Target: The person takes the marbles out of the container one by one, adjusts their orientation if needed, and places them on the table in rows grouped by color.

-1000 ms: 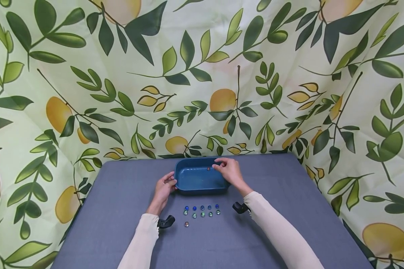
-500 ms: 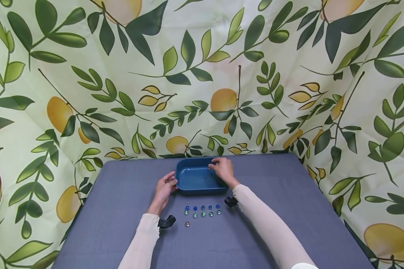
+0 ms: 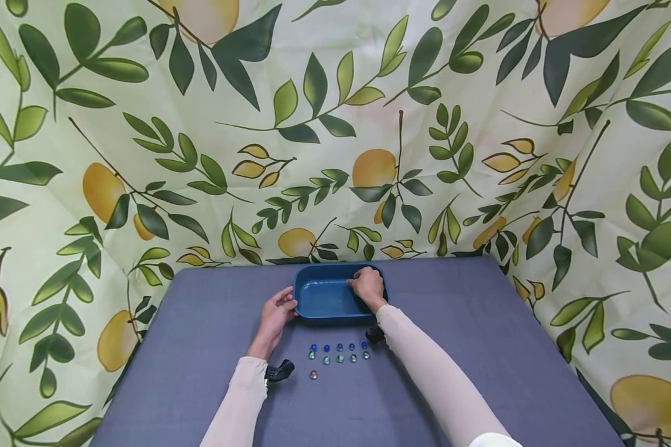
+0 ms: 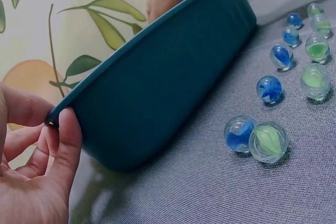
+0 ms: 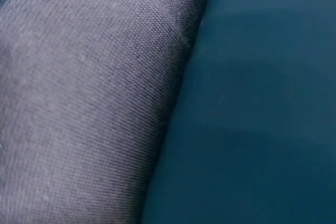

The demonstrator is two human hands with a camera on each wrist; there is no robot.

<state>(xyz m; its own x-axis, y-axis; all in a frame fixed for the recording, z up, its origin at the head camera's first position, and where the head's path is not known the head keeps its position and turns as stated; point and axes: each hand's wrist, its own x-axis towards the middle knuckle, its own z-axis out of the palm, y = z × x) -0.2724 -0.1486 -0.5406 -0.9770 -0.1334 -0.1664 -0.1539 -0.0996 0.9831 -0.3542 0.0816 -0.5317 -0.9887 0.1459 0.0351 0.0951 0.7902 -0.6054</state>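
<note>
A blue plastic tub (image 3: 324, 321) stands toward the far side of the table. My left hand (image 3: 274, 318) pinches its left rim between thumb and fingers, clear in the left wrist view, where the tub wall (image 4: 152, 82) slants past. Inside the tub's right part is my right hand (image 3: 368, 287), fingers bent downward. Its fingertips and anything under them are hidden. The right wrist view shows only the tub's outer side (image 5: 252, 98) and cloth. In front of the tub lie a row of blue marbles (image 4: 269, 88), a row of green marbles (image 4: 315, 81) and one brownish marble (image 3: 313, 375).
Grey cloth covers the table (image 3: 212, 323). A lemon-and-leaf printed curtain (image 3: 335, 149) rises behind the table and along its sides. Black wrist cameras (image 3: 280, 370) sit at both cuffs, the right one close to the marbles' right end.
My right hand has moved left and lower into the tub, over the small brownish marble seen there earlier, which is now hidden. My left hand keeps its hold on the rim.
</note>
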